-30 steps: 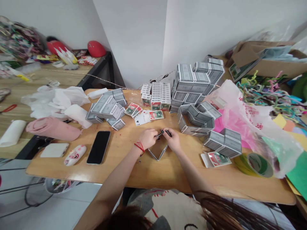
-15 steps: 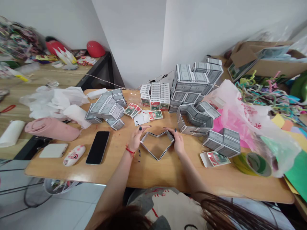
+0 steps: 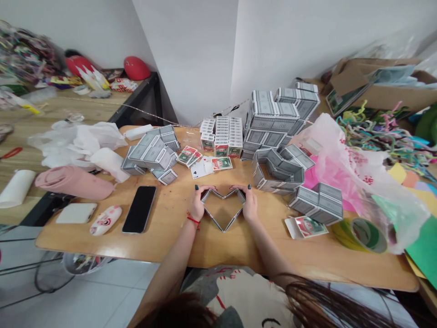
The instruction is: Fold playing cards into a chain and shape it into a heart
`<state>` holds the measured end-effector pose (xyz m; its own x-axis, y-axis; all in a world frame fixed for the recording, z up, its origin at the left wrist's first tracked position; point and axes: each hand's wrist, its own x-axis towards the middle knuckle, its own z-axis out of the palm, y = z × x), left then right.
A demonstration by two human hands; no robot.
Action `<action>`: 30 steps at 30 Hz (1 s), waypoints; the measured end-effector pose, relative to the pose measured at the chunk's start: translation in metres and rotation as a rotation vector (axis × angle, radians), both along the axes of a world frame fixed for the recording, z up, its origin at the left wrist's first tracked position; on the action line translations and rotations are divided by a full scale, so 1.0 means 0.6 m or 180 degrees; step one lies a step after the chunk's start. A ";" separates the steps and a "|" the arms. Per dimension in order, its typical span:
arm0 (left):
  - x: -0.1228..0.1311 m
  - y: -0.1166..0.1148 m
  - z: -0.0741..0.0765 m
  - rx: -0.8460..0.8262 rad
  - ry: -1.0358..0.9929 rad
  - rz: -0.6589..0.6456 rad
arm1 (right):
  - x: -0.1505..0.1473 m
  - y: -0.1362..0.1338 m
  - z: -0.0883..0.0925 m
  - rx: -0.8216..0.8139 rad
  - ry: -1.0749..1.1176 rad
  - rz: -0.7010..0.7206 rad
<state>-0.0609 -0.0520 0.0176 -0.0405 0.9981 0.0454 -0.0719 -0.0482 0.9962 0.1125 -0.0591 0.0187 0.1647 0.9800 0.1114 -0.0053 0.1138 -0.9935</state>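
A heart-shaped frame folded from playing cards (image 3: 213, 220) stands on the table in front of me, its point towards my body. My left hand (image 3: 197, 205) wraps round its left side, the fingers running behind the upper lobe and the thumb raised. My right hand (image 3: 250, 205) cups the right side in the same way. Between the hands the frame's inside shows bare wood. Beyond it lie loose playing cards (image 3: 200, 170) and card boxes (image 3: 221, 163). To the right sits another hollow shape made of cards (image 3: 277, 184).
Grey-patterned card blocks are stacked in a tall pile (image 3: 269, 123) at the back right and a smaller pile (image 3: 152, 152) on the left. A phone (image 3: 139, 209), a pink roll (image 3: 73, 183), an open card box (image 3: 307, 226) and a tape roll (image 3: 362, 234) lie around.
Both hands have moved inward and closed against the sides of the card heart. The heart looks slightly narrower, and its point sits a little closer to me.
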 end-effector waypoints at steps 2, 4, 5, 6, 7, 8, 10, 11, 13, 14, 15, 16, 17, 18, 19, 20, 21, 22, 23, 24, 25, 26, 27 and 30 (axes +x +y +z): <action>0.002 0.000 -0.004 -0.0036 -0.0095 0.0046 | -0.001 -0.001 -0.002 -0.0042 0.0039 -0.0056; 0.006 0.001 -0.004 -0.0067 -0.0142 0.0056 | -0.001 -0.001 -0.003 -0.0040 0.0083 -0.0156; 0.008 0.002 -0.003 -0.0077 -0.0148 0.0052 | 0.000 -0.001 -0.002 -0.0020 0.0111 -0.0208; 0.010 0.002 0.000 -0.0075 -0.0144 0.0046 | 0.001 -0.001 -0.002 0.0000 0.0141 -0.0244; 0.012 0.004 0.002 -0.0064 -0.0135 0.0042 | 0.003 -0.001 -0.002 0.0015 0.0173 -0.0263; 0.015 0.006 0.005 -0.0044 -0.0126 0.0044 | 0.005 -0.001 -0.002 0.0024 0.0206 -0.0270; 0.018 0.010 0.009 0.0010 -0.0095 0.0074 | 0.008 0.001 -0.001 0.0014 0.0255 -0.0258; 0.020 0.013 0.010 0.0032 -0.0075 0.0094 | 0.010 0.002 -0.002 -0.0013 0.0261 -0.0244; 0.021 0.016 0.008 0.0037 -0.0040 0.0122 | 0.013 0.004 -0.002 -0.0084 0.0242 -0.0215; 0.020 0.016 0.007 0.0021 -0.0030 0.0123 | 0.014 0.005 -0.003 -0.0116 0.0217 -0.0187; 0.019 0.015 0.005 -0.0002 -0.0036 0.0107 | 0.016 0.005 -0.004 -0.0142 0.0184 -0.0151; 0.017 0.014 0.004 -0.0022 -0.0064 0.0083 | 0.018 0.006 -0.004 -0.0159 0.0149 -0.0114; 0.015 0.012 0.002 -0.0038 -0.0118 0.0061 | 0.020 0.005 -0.005 -0.0167 0.0118 -0.0073; 0.012 0.009 0.002 -0.0048 -0.0198 0.0046 | 0.023 0.005 -0.005 -0.0166 0.0092 -0.0032; 0.009 0.007 0.002 -0.0053 -0.0297 0.0029 | 0.026 0.005 -0.005 -0.0161 0.0076 0.0005; 0.007 0.006 0.002 -0.0055 -0.0401 0.0007 | 0.028 0.004 -0.005 -0.0153 0.0066 0.0035; 0.004 0.005 0.002 -0.0048 -0.0490 -0.0020 | 0.031 0.003 -0.005 -0.0142 0.0062 0.0053; 0.003 0.005 0.003 -0.0033 -0.0548 -0.0056 | 0.032 0.002 -0.004 -0.0131 0.0059 0.0068; 0.002 0.006 0.003 -0.0006 -0.0564 -0.0103 | 0.033 0.001 -0.004 -0.0121 0.0052 0.0076; 0.002 0.007 0.003 0.0031 -0.0537 -0.0149 | 0.033 0.000 -0.002 -0.0121 0.0042 0.0087; 0.003 0.009 0.003 0.0072 -0.0477 -0.0188 | 0.033 -0.001 -0.001 -0.0128 0.0030 0.0100; 0.005 0.011 0.003 0.0109 -0.0402 -0.0212 | 0.031 -0.002 0.000 -0.0138 0.0015 0.0106; 0.008 0.013 0.003 0.0138 -0.0326 -0.0217 | 0.029 -0.002 0.001 -0.0147 0.0000 0.0098; 0.017 0.014 0.003 0.0155 -0.0144 -0.0116 | 0.022 -0.002 0.001 -0.0119 0.0007 -0.0009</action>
<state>-0.0507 -0.0435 0.0195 -0.0074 0.9956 0.0929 -0.1193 -0.0931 0.9885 0.1260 -0.0602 0.0192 0.1678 0.9830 0.0742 -0.0072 0.0765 -0.9970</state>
